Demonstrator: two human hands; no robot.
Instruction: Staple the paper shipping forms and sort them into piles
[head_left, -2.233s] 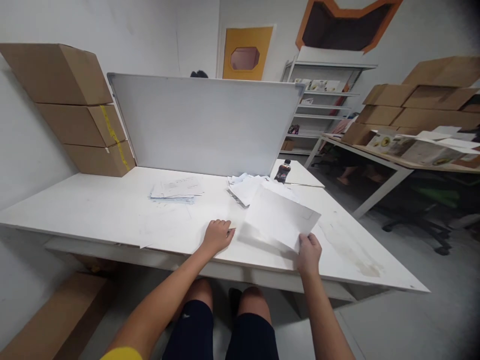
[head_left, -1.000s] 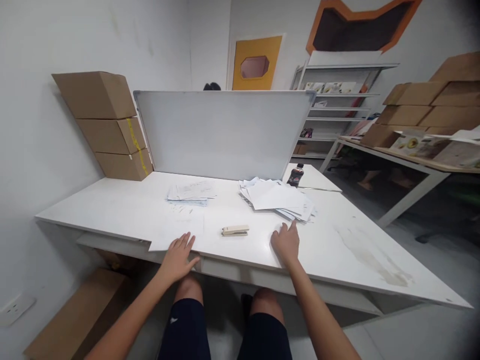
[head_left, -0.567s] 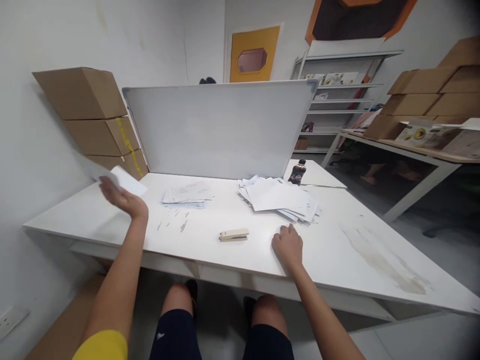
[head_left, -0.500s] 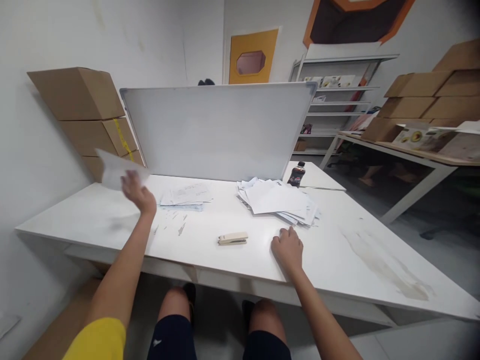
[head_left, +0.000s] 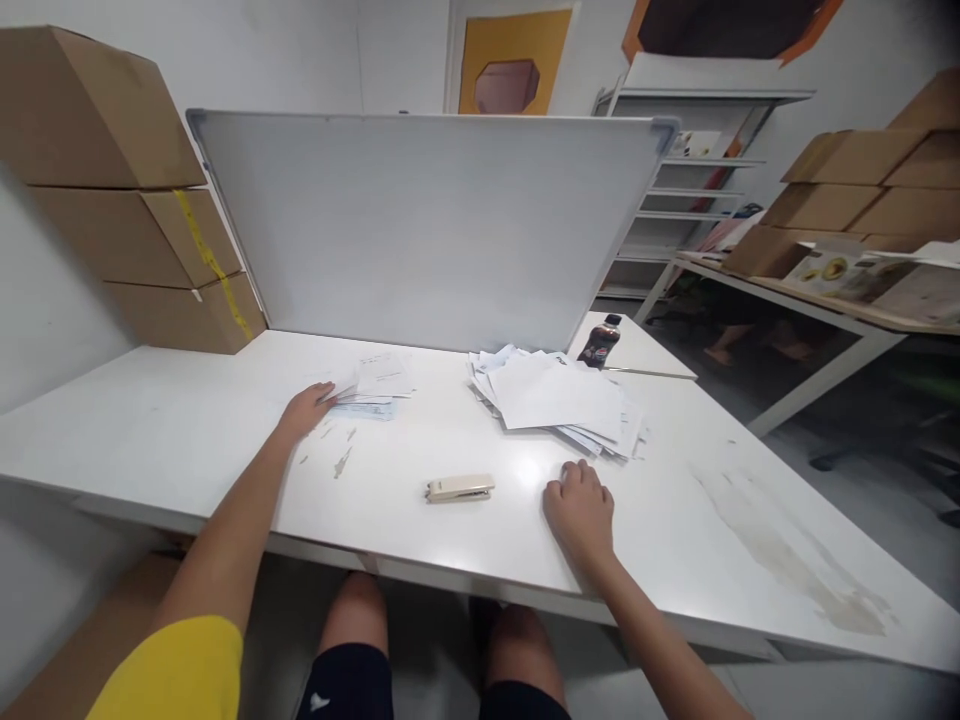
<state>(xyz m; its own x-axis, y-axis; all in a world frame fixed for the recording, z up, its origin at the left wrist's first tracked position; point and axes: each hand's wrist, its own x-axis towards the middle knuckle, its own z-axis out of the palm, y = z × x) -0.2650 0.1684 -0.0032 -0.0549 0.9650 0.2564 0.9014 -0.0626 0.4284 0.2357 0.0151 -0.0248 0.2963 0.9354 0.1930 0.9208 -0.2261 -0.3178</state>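
Note:
My left hand (head_left: 309,408) is at the left edge of a low stack of papers (head_left: 384,376), its fingers closed on the edge of a sheet of paper (head_left: 343,386). Some sheets there lift slightly at that side. My right hand (head_left: 581,510) rests on the white table with bent fingers a little apart; nothing shows in its grasp, though the palm is hidden. Between the hands lies a cream stapler (head_left: 460,488). Just beyond my right hand is a bigger, untidy pile of papers (head_left: 555,395).
A whiteboard (head_left: 435,230) stands upright along the back of the table (head_left: 480,550). Behind the paper pile is a dark drink bottle (head_left: 600,342). Cardboard boxes (head_left: 180,315) are stacked at the left; more boxes (head_left: 844,158) sit on another table at right.
My left hand has come down and right with the loose sheet, from above the table's left side to the low stack. My right hand stays put. The view has shifted slightly.

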